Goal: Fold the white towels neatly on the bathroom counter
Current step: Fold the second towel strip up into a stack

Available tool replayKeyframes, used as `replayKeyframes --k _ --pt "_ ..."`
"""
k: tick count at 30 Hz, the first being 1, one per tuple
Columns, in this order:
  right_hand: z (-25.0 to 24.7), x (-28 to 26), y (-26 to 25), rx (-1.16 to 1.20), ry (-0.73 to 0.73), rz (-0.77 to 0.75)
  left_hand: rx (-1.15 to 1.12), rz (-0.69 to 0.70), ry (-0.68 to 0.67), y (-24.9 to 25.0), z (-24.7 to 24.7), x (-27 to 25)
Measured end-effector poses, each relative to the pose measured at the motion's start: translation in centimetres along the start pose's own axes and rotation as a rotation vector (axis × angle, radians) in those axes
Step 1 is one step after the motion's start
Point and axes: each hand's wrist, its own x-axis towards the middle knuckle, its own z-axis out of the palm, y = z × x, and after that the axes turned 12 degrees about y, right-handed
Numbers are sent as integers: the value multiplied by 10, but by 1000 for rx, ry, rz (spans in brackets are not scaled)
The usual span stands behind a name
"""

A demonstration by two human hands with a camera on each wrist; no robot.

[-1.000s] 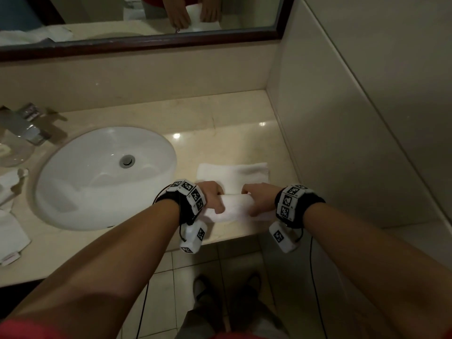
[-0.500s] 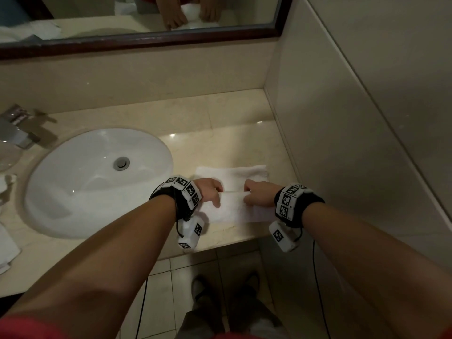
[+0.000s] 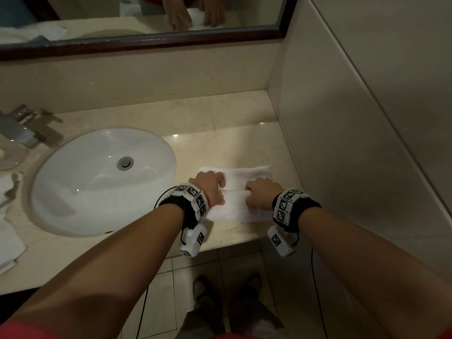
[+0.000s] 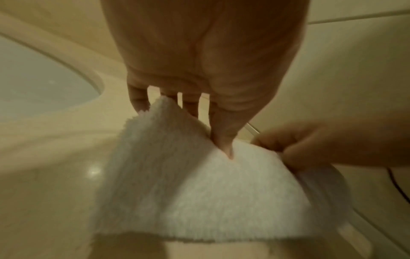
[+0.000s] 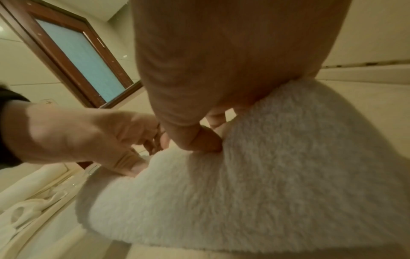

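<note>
A white towel (image 3: 238,204) lies on the beige counter (image 3: 220,143) to the right of the sink, its near part doubled over toward the far edge. My left hand (image 3: 219,189) pinches the left end of the folded flap. In the left wrist view the thumb (image 4: 223,140) presses on top of the white towel (image 4: 199,192) while the fingers sit behind it. My right hand (image 3: 250,193) pinches the right end of the flap. In the right wrist view its thumb (image 5: 199,138) digs into the white towel (image 5: 277,175). The flap is slightly raised off the layer beneath.
An oval white sink (image 3: 97,182) lies left of the towel, with a chrome faucet (image 3: 22,128) at the far left. More white cloths (image 3: 7,228) lie at the left edge. A tiled wall (image 3: 367,118) bounds the counter on the right, and a framed mirror (image 3: 146,37) hangs behind.
Both hands have moved away from me, carrying the near flap of the towel further over the far part. The fold now covers more of the towel.
</note>
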Motion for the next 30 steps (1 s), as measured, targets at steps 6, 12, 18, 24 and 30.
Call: replayKeyframes --k 6,12,18,24,30 --pt "5 -17 -3 -95 399 -117 329 298 258 18 17 -40" --pt "21 -41 -13 -284 532 -210 457 337 252 15 36 -60" --pt "31 -56 -5 -243 470 -260 512 328 245 14 38 -54" --pt "35 -59 1 -240 443 -296 492 323 204 20 29 -48" --pt "31 -55 -1 -279 396 -290 317 308 98 20 17 -37"
